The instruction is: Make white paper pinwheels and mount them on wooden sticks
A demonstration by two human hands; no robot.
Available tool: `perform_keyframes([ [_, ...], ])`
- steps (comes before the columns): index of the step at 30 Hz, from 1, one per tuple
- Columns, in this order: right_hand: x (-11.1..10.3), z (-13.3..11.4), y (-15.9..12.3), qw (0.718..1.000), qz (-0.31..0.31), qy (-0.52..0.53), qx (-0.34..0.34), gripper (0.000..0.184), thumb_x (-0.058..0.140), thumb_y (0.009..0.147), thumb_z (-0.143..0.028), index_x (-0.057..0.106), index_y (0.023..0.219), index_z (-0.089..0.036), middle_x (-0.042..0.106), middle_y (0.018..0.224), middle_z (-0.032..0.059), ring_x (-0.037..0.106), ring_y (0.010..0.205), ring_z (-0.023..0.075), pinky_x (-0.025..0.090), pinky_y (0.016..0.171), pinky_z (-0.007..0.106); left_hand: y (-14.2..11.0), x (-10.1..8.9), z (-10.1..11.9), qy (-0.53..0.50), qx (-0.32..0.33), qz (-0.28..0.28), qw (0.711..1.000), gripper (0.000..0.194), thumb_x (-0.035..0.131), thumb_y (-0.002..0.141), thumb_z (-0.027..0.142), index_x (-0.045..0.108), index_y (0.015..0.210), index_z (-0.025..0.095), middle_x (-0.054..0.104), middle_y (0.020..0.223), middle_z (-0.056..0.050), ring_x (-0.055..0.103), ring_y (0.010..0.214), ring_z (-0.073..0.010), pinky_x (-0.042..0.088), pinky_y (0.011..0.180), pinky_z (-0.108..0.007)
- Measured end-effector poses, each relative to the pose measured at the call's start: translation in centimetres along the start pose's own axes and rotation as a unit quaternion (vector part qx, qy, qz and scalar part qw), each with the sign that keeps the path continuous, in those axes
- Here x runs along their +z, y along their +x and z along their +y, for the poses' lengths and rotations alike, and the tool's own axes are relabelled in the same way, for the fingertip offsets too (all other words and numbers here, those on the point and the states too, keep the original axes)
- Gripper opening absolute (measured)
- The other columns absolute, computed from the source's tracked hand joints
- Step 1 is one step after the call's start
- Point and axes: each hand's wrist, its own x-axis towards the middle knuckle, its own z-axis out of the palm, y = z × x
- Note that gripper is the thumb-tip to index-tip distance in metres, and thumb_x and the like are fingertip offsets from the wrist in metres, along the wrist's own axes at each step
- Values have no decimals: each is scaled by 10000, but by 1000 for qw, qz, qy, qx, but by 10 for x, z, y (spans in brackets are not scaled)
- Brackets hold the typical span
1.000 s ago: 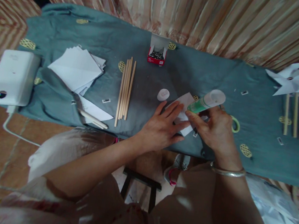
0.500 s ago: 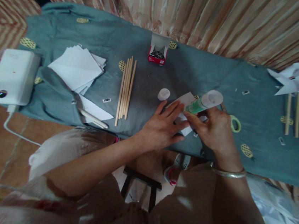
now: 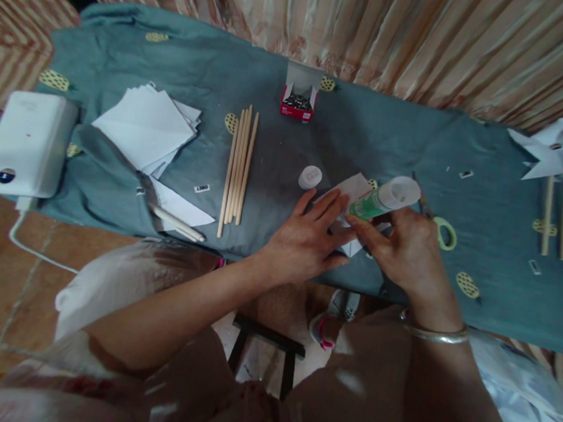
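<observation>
My left hand (image 3: 303, 243) lies with fingers spread on a piece of white paper (image 3: 352, 186), pressing it to the cloth. In my right hand (image 3: 401, 244) is a green and white glue stick (image 3: 381, 198), tilted with its lower end down at the paper. My fingers and the tube hide the spot where its tip meets the sheet. A round white cap (image 3: 310, 177) sits just beyond my left fingertips. Beside my right hand lie scissors (image 3: 444, 233) with pale green handles, partly covered by that hand.
Wooden sticks (image 3: 238, 169) lie left of centre, near a stack of white paper squares (image 3: 144, 126). A red box (image 3: 297, 105) of small metal pieces stands open at the back. White paper pinwheels (image 3: 557, 149) rest far right. A white device (image 3: 29, 144) with a cable occupies the left end.
The glue stick and my right hand have shifted slightly over the paper, the tube's upper end dipping a little. More of the scissors shows now. My left hand stays on the sheet.
</observation>
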Motion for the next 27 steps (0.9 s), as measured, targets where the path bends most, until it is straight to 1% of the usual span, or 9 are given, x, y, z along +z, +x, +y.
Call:
perform_keyframes([
  [6, -1, 2, -2, 1000, -5, -8, -6, 306, 602, 843, -465, 660, 810, -166, 687, 707, 85, 608, 549, 210, 462, 552, 341, -2, 4, -2, 1, 7, 16, 1000, 501, 529, 899, 508, 535, 1333, 259, 381, 1517, -161, 293, 1427, -353, 224, 1115, -617],
  [10, -1, 2, -4, 1000, 6, -18, -11, 325, 584, 855, -482, 659, 812, -168, 684, 690, 80, 603, 539, 210, 460, 545, 340, -2, 3, -2, -2, 6, 15, 1000, 501, 527, 898, 515, 537, 1330, 262, 382, 1518, -155, 296, 1426, -351, 224, 1115, -615],
  [14, -2, 3, -5, 1000, 4, -22, -3, 312, 592, 850, -485, 659, 809, -182, 686, 686, 75, 610, 549, 216, 467, 554, 347, -1, 2, -1, 7, 3, 8, 1000, 497, 519, 904, 509, 529, 1340, 271, 381, 1516, -154, 291, 1430, -343, 219, 1125, -597],
  [19, -2, 6, -5, 1000, 4, -9, 5, 293, 599, 844, -477, 659, 829, -190, 691, 693, 80, 625, 558, 228, 469, 548, 355, -1, 3, -2, -5, 3, 7, 1000, 469, 526, 900, 503, 547, 1318, 292, 372, 1528, -125, 274, 1435, -342, 206, 1120, -615],
  [24, -2, 7, -6, 1000, 9, 0, 8, 288, 592, 845, -485, 645, 825, -203, 691, 691, 71, 629, 567, 229, 468, 554, 352, -2, 5, -2, 3, 2, 14, 1000, 495, 511, 908, 502, 503, 1359, 297, 368, 1529, -123, 278, 1434, -332, 203, 1126, -601],
  [27, -3, 8, -5, 1000, 7, 1, 15, 285, 602, 838, -479, 642, 823, -198, 685, 675, 65, 632, 570, 230, 467, 559, 349, -2, 4, -1, 2, 0, 14, 1000, 500, 521, 902, 504, 501, 1359, 301, 371, 1528, -114, 278, 1435, -330, 195, 1129, -604],
])
